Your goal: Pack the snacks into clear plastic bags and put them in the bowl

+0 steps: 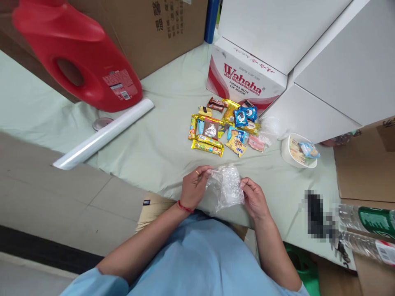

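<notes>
Between my two hands, close to my body at the table's front edge, is a piece of clear bubble wrap (228,187). My left hand (195,187) pinches its left edge between thumb and fingers. The opposite edge is pinched by my right hand (253,196). Just beyond the wrap lies a pile of small packaged snacks. Yellow snack bars (207,147) lie at its near left, a yellow biscuit packet (236,146) and a pink packet (256,142) at its near right. Blue packets (240,118) rest on top toward the back.
Behind the snacks stands a Wahaha water carton (243,78). A white tub (288,150) with packets sits right, near crumpled clear plastic (273,126). At left are a red jug (89,53) and a white roll (105,133). Plastic bottles (348,216) lie at the far right.
</notes>
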{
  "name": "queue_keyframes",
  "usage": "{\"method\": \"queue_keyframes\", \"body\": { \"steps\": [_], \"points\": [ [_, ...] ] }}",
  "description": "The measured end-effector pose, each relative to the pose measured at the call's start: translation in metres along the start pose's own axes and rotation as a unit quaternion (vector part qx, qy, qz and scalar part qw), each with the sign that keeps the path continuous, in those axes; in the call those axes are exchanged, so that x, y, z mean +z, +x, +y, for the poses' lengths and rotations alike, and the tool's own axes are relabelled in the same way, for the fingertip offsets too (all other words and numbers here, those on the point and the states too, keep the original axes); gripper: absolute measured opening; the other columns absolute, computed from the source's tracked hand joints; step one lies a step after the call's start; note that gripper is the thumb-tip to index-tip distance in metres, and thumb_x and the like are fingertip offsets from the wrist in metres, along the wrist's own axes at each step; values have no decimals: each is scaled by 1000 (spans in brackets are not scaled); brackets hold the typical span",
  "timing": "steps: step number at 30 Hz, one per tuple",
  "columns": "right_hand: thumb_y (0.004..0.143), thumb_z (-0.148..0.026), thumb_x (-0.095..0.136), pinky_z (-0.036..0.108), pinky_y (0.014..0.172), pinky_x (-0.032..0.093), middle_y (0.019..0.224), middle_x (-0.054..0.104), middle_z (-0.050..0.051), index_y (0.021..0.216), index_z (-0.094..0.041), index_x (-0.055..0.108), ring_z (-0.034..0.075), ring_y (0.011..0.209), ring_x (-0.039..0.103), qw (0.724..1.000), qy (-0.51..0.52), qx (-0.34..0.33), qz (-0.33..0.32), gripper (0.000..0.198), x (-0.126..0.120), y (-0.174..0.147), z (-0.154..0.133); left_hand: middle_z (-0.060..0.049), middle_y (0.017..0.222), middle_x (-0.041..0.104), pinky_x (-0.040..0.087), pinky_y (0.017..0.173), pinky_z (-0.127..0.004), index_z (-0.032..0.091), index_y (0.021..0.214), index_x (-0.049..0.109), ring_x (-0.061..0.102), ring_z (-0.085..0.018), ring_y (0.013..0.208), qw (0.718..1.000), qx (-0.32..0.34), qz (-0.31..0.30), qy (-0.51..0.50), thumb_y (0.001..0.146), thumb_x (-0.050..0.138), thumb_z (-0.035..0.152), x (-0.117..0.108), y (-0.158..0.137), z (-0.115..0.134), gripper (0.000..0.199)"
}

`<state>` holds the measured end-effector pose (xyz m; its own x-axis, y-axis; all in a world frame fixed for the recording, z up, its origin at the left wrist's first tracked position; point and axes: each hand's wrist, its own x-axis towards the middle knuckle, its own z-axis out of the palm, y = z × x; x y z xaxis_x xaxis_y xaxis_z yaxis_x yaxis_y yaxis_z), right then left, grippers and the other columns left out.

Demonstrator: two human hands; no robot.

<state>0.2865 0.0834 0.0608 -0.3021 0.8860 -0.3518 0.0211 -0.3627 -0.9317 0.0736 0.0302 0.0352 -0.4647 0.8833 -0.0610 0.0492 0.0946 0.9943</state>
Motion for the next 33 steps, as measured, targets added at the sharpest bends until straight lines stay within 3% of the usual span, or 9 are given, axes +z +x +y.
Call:
{"method": "queue_keyframes", "body": {
  "steps": [5,9,12,14,16,19,22,29,33],
  "points": [
    [78,-52,80,26,59,33,63,49,-5,74,-21,62,12,58,40,1000,-1,12,-11,36,-3,-2,2,-2,86,72,52,80,-28,19,96,70,65,-15,81,970,-120,23,-212,81,73,55,4,9,0,39],
    [82,-53,77,26,60,32,63,49,-5,75,-21,62,12,59,40,998,-69,-5,-12,36,0,-3,6,1,79,67,49,70,-24,20,94,65,61,-13,73,951,-138,29,-275,77,77,56,9,11,6,42],
    [85,-52,74,26,60,32,65,50,-4,77,-21,63,12,61,41,993,-120,-23,-3,34,-1,-4,8,4,69,57,43,60,-22,21,93,63,50,-10,61,962,-107,47,-247,86,69,52,11,10,6,32],
    [87,-52,72,27,61,34,65,50,-4,78,-21,63,13,62,42,992,-119,-31,0,33,-3,-6,6,3,72,57,43,61,-23,22,95,64,51,-11,64,974,-78,38,-209,89,66,41,10,9,4,21],
    [87,-51,71,27,62,35,66,50,-4,78,-22,62,13,63,44,992,-116,-42,-1,32,-5,-7,4,-1,90,63,48,72,-24,22,95,68,59,-14,83,989,-19,-1,-147,84,67,28,7,8,2,13],
    [89,-49,70,26,63,36,67,51,-4,78,-21,62,13,63,44,989,-133,-59,-6,30,-5,-7,2,-6,115,62,51,86,-28,22,92,74,61,-18,108,992,87,-77,-57,79,63,15,3,6,-1,18],
    [91,-47,66,26,62,36,68,52,-4,81,-21,63,13,64,43,979,-188,-73,9,28,-6,-2,2,-5,106,63,52,86,-30,22,86,73,63,-16,97,987,135,-89,-16,83,56,10,-1,5,-4,20],
    [91,-47,62,28,66,42,74,61,-1,85,-20,65,16,67,51,934,-338,-99,68,28,-24,14,-7,-2,98,65,51,75,-26,21,78,68,63,-14,84,982,166,-81,47,80,52,3,-11,3,-16,24],
    [96,-43,59,30,70,45,85,65,2,93,-21,67,17,72,55,897,-388,-179,111,24,-12,14,-20,-2,98,65,52,78,-25,21,80,68,65,-13,87,973,203,-92,66,80,52,0,-11,1,-19,27]
  ]
}}
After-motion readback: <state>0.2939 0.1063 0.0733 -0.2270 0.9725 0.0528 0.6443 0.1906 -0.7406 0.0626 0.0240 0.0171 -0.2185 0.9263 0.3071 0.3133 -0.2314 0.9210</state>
